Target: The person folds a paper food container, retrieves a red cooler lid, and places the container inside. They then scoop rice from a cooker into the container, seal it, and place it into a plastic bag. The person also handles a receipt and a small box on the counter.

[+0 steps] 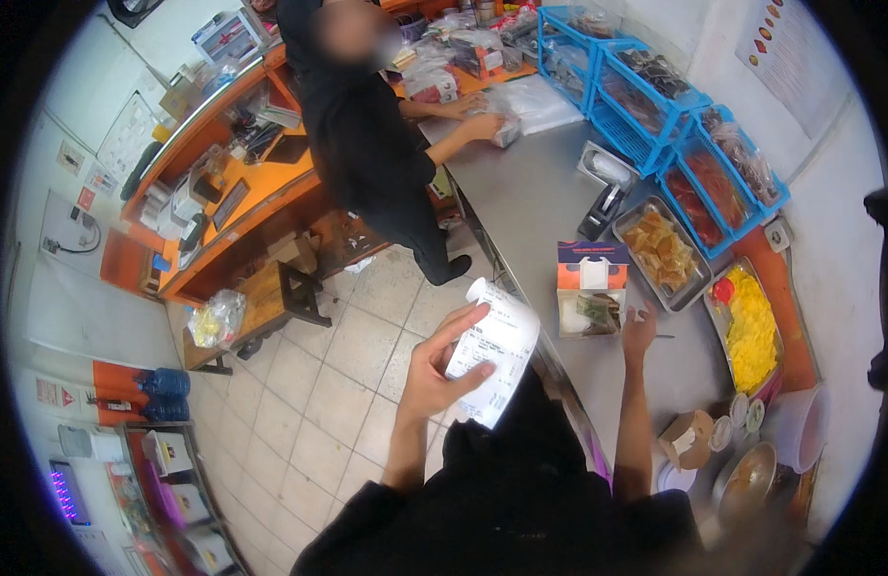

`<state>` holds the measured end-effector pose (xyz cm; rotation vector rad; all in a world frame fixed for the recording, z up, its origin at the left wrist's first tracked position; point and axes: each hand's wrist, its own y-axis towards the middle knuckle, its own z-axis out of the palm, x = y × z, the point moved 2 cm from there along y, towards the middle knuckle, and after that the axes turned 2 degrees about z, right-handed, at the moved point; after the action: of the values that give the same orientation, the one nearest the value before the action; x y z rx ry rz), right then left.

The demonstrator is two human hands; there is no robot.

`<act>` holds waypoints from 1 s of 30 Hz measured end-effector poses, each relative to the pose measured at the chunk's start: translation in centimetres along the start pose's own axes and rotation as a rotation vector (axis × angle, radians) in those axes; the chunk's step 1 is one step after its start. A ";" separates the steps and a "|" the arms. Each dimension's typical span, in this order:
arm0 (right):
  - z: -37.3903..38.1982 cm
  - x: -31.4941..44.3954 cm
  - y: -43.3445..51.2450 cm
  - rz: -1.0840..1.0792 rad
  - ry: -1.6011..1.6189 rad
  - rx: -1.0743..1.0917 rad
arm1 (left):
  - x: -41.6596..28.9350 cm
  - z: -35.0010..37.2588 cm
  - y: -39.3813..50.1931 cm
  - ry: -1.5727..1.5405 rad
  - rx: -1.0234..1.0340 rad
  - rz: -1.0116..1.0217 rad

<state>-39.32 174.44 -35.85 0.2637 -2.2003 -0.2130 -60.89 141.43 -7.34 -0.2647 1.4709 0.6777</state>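
Note:
In my left hand (444,363) is a printed paper receipt (498,345), pinched between thumb and fingers above the tiled floor. Its upper end curls over, and it bears writing. My right hand (639,330) is over the steel counter, beside the right edge of a small open cardboard food box (593,295). Its fingers are slightly bent and apart, with nothing visible between them; whether they touch the box is unclear. White rice, something dark and a green wrapped piece lie inside the box, whose orange and purple lid stands raised.
Behind the box are a tape dispenser (602,210) and a steel tray of amber-coloured packets (662,252). Yellow food fills another tray (752,331). Blue stacked baskets (649,140) line the wall. A co-worker (364,137) handles a plastic bag (508,128) at the counter's far end. A wooden bench (271,302) stands left.

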 end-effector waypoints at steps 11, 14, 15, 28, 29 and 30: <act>-3.1 -1.3 -14.9 0.116 -0.292 -0.094 | 4.6 1.3 -1.6 -0.159 0.030 -0.184; -1.9 -2.0 -14.9 0.025 -0.413 -0.147 | 3.5 0.7 -1.2 -0.095 0.052 -0.164; -1.5 -2.3 -14.6 0.031 -0.421 -0.149 | 3.2 0.3 -1.1 -0.060 0.018 -0.179; -2.3 -1.9 -13.8 0.191 -0.411 -0.080 | 2.7 -0.9 0.9 -0.101 -0.200 -0.082; -2.2 -1.9 -13.7 0.208 -0.389 -0.071 | 2.7 -1.0 1.2 -0.079 -0.171 -0.057; -2.1 -1.9 -13.7 0.240 -0.388 -0.062 | 2.7 -1.1 1.5 -0.052 -0.169 -0.047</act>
<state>-35.00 161.61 -39.48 -0.0863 -2.5786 -0.2113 -62.77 142.69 -9.71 -0.4081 1.3558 0.7661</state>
